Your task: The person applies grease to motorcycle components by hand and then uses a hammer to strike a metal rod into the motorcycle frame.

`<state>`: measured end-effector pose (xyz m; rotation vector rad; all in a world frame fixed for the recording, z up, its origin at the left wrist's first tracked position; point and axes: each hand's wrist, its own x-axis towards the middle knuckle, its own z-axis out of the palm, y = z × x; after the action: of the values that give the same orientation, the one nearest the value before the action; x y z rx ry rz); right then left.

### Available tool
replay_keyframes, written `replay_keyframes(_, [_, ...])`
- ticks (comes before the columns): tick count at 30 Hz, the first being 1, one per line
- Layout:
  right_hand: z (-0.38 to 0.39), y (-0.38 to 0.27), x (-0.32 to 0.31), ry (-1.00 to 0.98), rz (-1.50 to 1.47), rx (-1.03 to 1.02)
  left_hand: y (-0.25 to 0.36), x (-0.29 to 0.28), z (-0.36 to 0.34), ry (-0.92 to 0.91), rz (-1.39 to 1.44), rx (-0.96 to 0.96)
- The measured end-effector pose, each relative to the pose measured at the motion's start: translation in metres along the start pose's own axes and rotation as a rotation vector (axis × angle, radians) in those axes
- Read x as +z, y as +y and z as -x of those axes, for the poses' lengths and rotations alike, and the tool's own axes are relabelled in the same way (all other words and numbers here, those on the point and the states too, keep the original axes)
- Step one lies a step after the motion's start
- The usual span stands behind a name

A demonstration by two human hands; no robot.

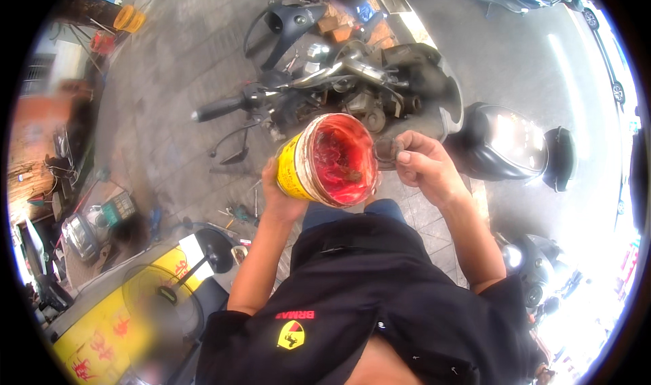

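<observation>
A yellow plastic tub (289, 169) is tilted in front of my body, its open mouth facing up and to the right. Red grease (337, 152) coats its inner wall, with a darker smear low inside. My left hand (281, 199) is wrapped round the tub's lower left side. Just off the rim at the right, my right hand (430, 167) is closed in a pinch, thumb against forefinger. Between those fingers sits a small dark, roundish part (386, 150), perhaps metal; its exact kind cannot be made out.
Beyond the tub stands a partly stripped scooter (359, 80), its handlebar grip (224, 107) pointing left. A black seat (508, 141) is at the right. Scattered tools (239, 213) lie on the paving, near a round fan (163, 293) at lower left. Another scooter (536, 270) stands at lower right.
</observation>
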<state>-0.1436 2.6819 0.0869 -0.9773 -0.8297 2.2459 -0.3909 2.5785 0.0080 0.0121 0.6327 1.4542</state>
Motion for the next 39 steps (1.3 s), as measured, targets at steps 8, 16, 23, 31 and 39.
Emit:
replay_keyframes(8, [-0.012, 0.019, 0.052, 0.008, 0.232, -0.157, 0.069, -0.013, 0.013, -0.047, -0.099, 0.036])
replay_keyframes(16, [-0.013, 0.055, 0.064, 0.048, 0.444, -0.222, 0.084, -0.035, 0.018, 0.078, -0.187, -0.02])
replay_keyframes(23, [-0.004, 0.058, 0.056, 0.224, 0.729, -0.397, 0.078, -0.039, 0.004, 0.106, -0.221, -0.145])
replay_keyframes(31, [0.037, 0.077, 0.012, 0.494, 0.488, -0.262, 0.077, -0.023, -0.015, 0.099, -0.274, -0.148])
replay_keyframes(39, [0.072, 0.107, -0.063, 0.661, 0.503, -0.08, 0.064, -0.006, -0.018, 0.13, -0.369, -0.106])
